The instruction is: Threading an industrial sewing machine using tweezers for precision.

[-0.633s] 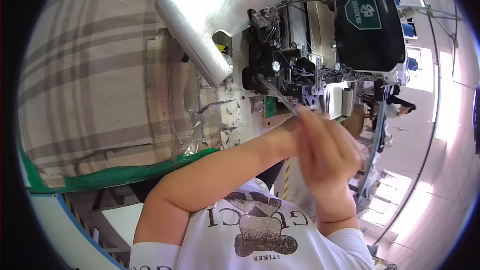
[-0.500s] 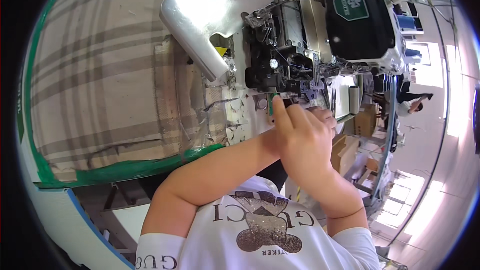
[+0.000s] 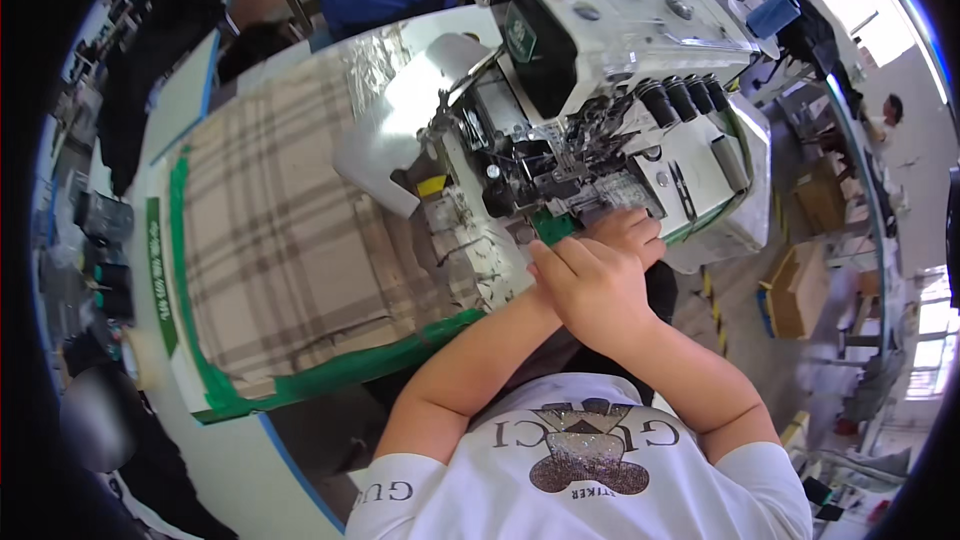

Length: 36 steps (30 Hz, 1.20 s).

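Apparently work at the sewing machine on the counter is unfinished, how much remains unclear, with a metal plate open left of it, the right hand crossing over the left hand just before it, fingers bent, any grip hidden

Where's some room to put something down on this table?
The checked cloth, between the green tape and the shiny metal cover, has bare room. It's crowded by the sewing machine, where the left hand and right hand are.
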Available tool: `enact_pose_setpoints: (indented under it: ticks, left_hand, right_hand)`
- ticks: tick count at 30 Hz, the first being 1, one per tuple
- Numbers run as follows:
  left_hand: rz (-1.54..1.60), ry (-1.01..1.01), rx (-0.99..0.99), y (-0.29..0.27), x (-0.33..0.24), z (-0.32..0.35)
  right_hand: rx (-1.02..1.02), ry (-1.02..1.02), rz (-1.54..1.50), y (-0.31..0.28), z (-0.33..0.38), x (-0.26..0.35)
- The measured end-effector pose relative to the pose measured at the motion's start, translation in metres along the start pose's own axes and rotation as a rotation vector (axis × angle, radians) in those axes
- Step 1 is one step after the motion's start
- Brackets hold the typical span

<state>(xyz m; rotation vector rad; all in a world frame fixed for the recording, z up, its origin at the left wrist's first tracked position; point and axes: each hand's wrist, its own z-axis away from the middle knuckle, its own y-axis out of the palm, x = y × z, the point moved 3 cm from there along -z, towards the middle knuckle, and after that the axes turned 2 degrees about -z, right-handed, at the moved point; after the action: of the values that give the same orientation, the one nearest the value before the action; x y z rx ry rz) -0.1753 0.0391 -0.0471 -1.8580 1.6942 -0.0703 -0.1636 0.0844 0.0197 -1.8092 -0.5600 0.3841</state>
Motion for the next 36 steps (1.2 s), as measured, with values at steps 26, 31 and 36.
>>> enact_pose_setpoints:
  ticks: [26, 31, 36]
  left_hand:
    - [-0.182, -0.035, 0.273, -0.042, -0.1, -0.03]
    - [-0.225, -0.175, 0.374, -0.018, -0.067, -0.064]
    - [-0.151, -0.296, 0.386, -0.003, -0.072, -0.067]
  right_hand:
    - [-0.075, 0.703, -1.954, -0.01, 0.116, -0.134]
    - [-0.154, 0.665, -1.929, -0.026, 0.162, -0.153]
    - [-0.246, 0.716, -1.878, -0.027, 0.188, -0.183]
